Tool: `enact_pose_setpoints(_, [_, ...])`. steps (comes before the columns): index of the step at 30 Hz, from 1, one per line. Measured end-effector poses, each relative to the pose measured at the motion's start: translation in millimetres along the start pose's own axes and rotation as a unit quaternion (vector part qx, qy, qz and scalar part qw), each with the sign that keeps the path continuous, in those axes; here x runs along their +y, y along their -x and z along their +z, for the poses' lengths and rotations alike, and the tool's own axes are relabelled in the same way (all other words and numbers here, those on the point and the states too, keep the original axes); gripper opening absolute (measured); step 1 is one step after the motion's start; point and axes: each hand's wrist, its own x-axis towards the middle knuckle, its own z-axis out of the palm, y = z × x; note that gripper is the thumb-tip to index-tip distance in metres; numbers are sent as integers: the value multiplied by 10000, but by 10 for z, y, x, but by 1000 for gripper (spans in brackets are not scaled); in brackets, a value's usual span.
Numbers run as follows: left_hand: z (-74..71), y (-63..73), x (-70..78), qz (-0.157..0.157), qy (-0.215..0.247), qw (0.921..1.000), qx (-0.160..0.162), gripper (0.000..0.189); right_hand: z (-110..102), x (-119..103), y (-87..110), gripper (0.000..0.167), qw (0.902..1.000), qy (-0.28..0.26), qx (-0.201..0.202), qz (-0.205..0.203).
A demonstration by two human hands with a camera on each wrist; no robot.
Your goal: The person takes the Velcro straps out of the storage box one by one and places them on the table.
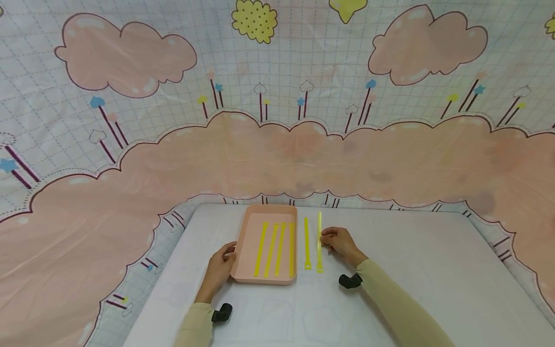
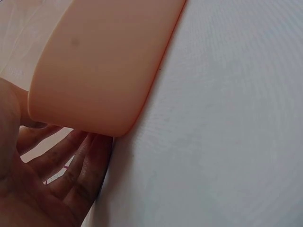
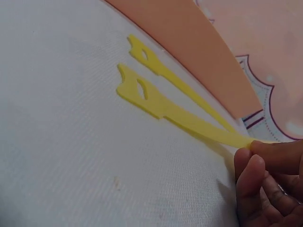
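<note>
My left hand (image 1: 220, 270) touches the left side of a shallow pink tray (image 1: 264, 278) with its fingertips. In the left wrist view, the fingers (image 2: 85, 165) meet the outer wall (image 2: 94, 85) of the tray, which hides their tips. Several yellow cable ties (image 1: 261, 250) lie lengthwise inside the tray, side by side. To its right, another yellow cable tie (image 1: 307, 243) lies on the table. My right hand (image 1: 341, 244) pinches a further cable tie (image 3: 189, 125) between thumb and finger. Its slotted head (image 3: 139, 90) points away from the hand, close over the table.
The white table (image 1: 416, 270) carries the tray near its far edge. Behind it hangs a cloth (image 1: 321, 159) printed with pink clouds. Black wrist mounts (image 1: 222, 313) stick out from both sleeves, the right one (image 1: 350, 281) just below the held tie.
</note>
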Motion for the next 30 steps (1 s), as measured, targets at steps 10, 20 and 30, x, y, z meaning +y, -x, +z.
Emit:
enact_pose_setpoints(10, [1,0,-10,22,22,10000,18,39,35,2,-33,18,9999,103,116,-16])
enact_pose_setpoints(20, [3,0,-26,21,55,10000,4,39,7,15,-30,22,9995,-253,143,143])
enact_pose_setpoints(30, [5,-6,-33,36,50,10000,12,40,-35,-12,76,23,9990,-393,54,-193])
